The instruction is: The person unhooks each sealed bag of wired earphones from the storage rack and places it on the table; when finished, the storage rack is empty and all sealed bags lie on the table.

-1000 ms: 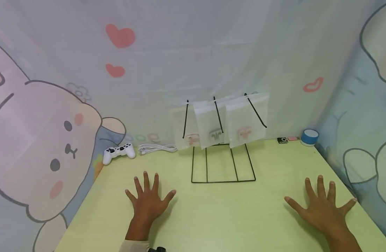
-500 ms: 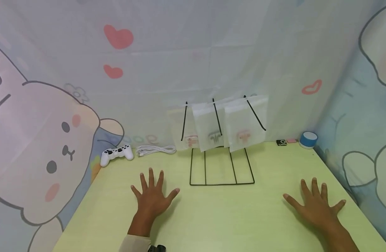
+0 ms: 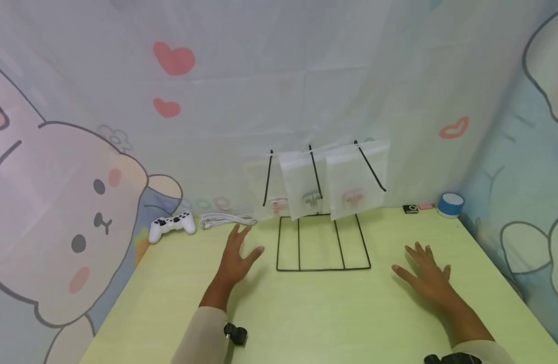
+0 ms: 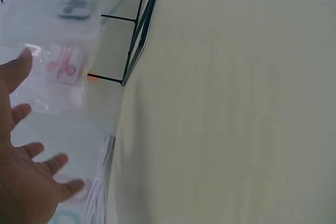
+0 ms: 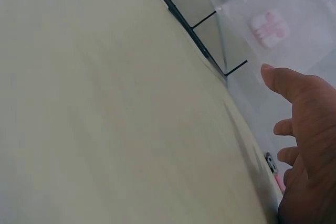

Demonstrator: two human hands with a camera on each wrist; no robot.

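Note:
My left hand (image 3: 235,260) is raised over the table, left of a black wire rack (image 3: 324,270), with fingers spread and nothing held. The white coiled cable (image 3: 226,219) lies just beyond its fingertips. My right hand (image 3: 428,277), also holding nothing, hovers right of the rack with its thumb toward it. From the rack's three prongs hang frosted plastic bags (image 3: 356,169), each with a small earphone-like shape inside, two pink and one dark. The left wrist view shows the pink shape (image 4: 64,65) near my left thumb; in the right wrist view another bag (image 5: 294,30) is beyond my right thumb.
A white game controller (image 3: 172,225) lies at the table's back left. Along the back right edge are a small black device (image 3: 410,209), a small pink item (image 3: 425,206) and a blue-and-white cylinder (image 3: 450,206). A printed cloth (image 3: 270,106) hangs behind the table.
Both hands have moved forward and inward toward the rack, and their fingers have drawn closer together than in the wide spread before. The objects on the table have stayed put.

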